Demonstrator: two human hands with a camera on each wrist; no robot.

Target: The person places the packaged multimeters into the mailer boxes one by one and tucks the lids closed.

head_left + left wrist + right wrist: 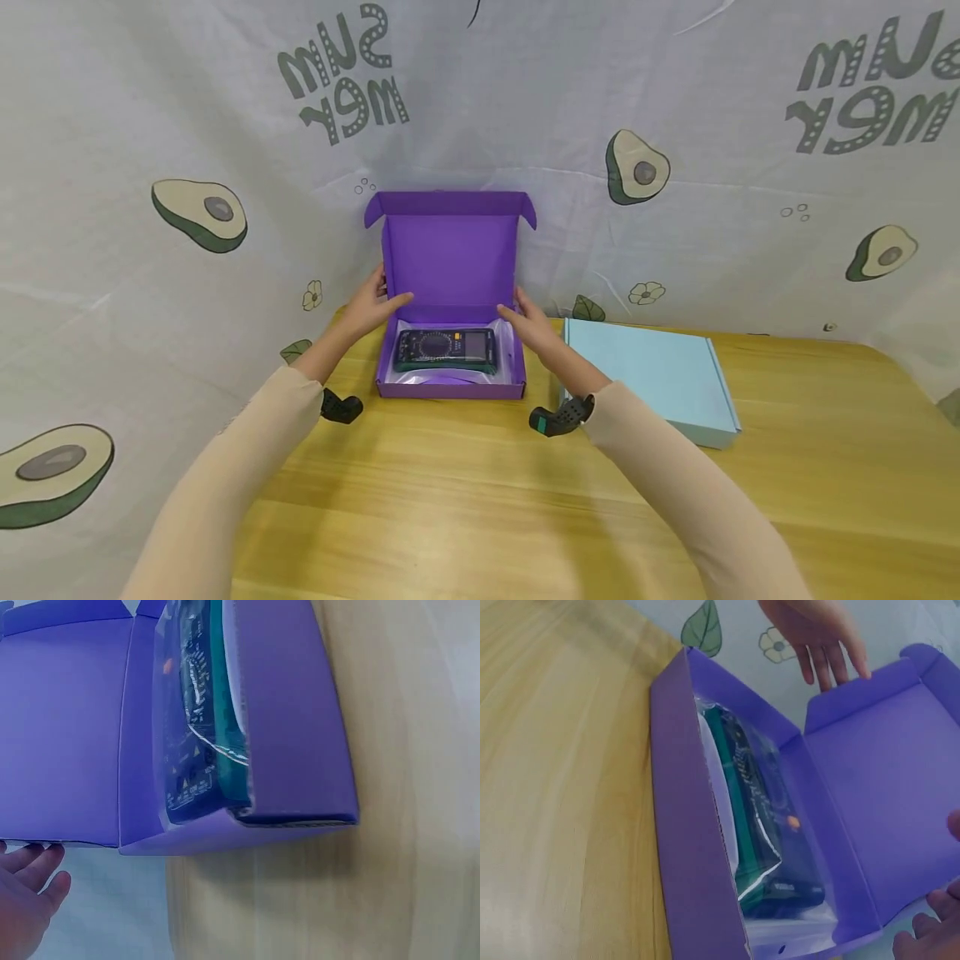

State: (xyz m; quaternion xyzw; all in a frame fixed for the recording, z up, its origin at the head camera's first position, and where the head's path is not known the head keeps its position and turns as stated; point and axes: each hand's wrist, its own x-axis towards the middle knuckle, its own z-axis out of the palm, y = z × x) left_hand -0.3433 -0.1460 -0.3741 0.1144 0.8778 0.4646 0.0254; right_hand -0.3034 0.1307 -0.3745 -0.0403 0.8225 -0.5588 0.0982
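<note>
A purple cardboard box (452,389) stands on the table with its lid (452,262) raised. Inside it lies a black multimeter with a green edge (438,350), wrapped in a clear plastic bag (769,874). My left hand (367,310) is at the lid's left edge, fingers extended and touching its outer side, thumb over the front. At the lid's right edge is my right hand (534,327), its thumb in front and its fingers loosely bent along the outside. In the right wrist view, parts of the right fingers (934,930) are cut off by the frame.
A closed light blue box (645,367) lies to the right of the purple box, partly behind my right forearm. Behind the wooden table (450,500) hangs a white cloth (495,100) printed with avocados. Both wrists wear black devices (558,417).
</note>
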